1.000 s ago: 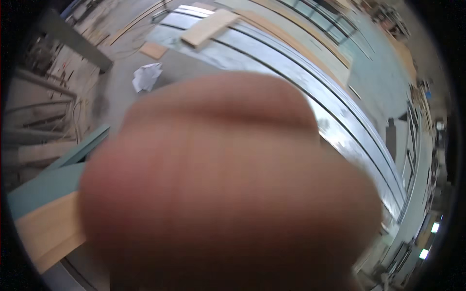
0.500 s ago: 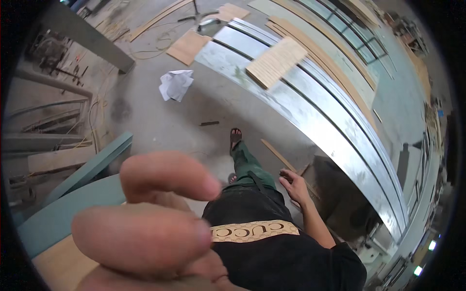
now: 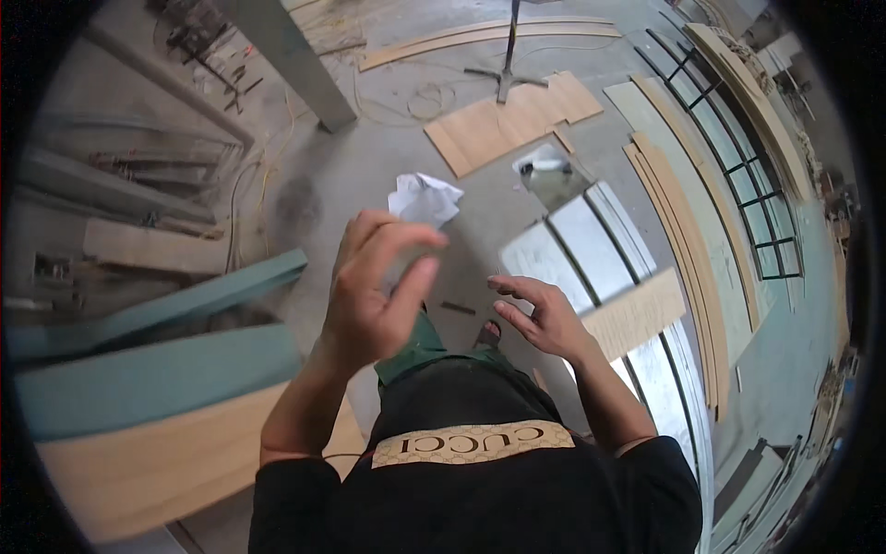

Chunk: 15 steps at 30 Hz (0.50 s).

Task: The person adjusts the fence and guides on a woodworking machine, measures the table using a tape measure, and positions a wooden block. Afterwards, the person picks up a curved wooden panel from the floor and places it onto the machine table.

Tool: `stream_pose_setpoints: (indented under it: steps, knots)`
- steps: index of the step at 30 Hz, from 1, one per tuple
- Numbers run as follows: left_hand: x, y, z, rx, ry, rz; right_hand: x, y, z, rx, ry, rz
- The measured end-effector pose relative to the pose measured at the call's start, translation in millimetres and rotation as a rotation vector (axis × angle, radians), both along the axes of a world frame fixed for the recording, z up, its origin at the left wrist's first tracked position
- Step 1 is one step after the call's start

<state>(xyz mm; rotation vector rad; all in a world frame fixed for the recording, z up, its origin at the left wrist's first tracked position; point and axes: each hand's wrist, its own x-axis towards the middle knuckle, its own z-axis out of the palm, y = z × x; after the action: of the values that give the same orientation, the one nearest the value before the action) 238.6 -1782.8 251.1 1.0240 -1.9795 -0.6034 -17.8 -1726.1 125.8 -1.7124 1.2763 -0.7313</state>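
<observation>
Head view: I saw my left hand (image 3: 374, 291) raised, fingers loosely curled, holding nothing. My right hand (image 3: 544, 319) was spread open, palm up, also empty. A crumpled white paper (image 3: 425, 197) lay on the concrete floor (image 3: 369, 166) just beyond the left hand's fingertips. Plywood panel (image 3: 512, 120) lay farther off, glass sheets (image 3: 577, 245) right.

A second ago our left hand (image 3: 374, 300) covered nearly the whole view as a blur; half a second ago its fingers still filled the lower left. Now we have drawn it back, raised with fingers loosely curled and empty. Our right hand (image 3: 544, 319), which hung low by the leg, has come up, open, beside the left. The crumpled white paper (image 3: 423, 198) on the floor now sits just above our left fingertips.
</observation>
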Motion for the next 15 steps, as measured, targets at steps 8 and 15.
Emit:
stream_pose_setpoints:
  steps: [8,15]
  knots:
    - [185,-196,-265,0.668,-0.19,0.141,10,-143,-45,0.08,0.048,-0.356]
    - [186,-364,-360,0.815,-0.609,-0.267,67,-200,-51,0.277,-0.004,-0.679]
